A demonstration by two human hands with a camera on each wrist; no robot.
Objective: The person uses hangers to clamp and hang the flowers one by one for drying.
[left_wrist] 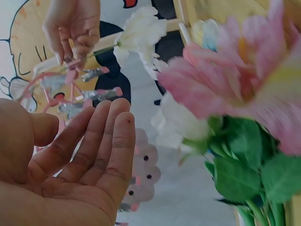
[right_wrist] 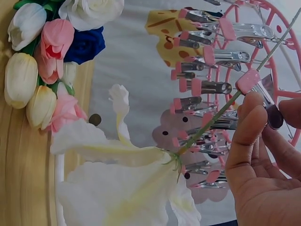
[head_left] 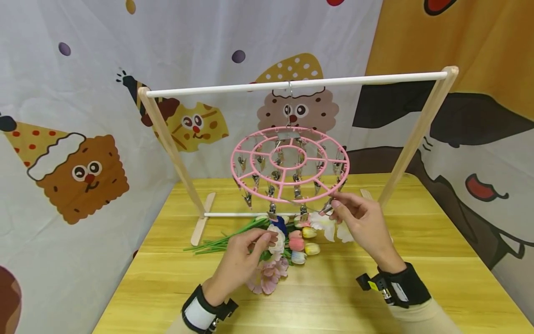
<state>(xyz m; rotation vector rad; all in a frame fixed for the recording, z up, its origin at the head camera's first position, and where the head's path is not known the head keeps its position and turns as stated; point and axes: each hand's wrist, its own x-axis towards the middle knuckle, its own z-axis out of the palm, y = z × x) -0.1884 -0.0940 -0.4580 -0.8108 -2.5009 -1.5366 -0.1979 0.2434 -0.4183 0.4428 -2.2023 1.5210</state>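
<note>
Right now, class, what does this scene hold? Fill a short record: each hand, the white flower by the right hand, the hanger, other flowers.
Left hand: holds nothing
Right hand: pinches a metal clip
White flower: stem at that clip's pink tip
Pink hanger: hangs from the white bar
Other flowers: lie together on the table

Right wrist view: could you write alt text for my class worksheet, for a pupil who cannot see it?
A right hand pinches a metal clip whose pink tip overlaps the stem of a white flower. More clips hang from a pink rack behind. At left, tulips and roses show beside a wooden table.
</note>
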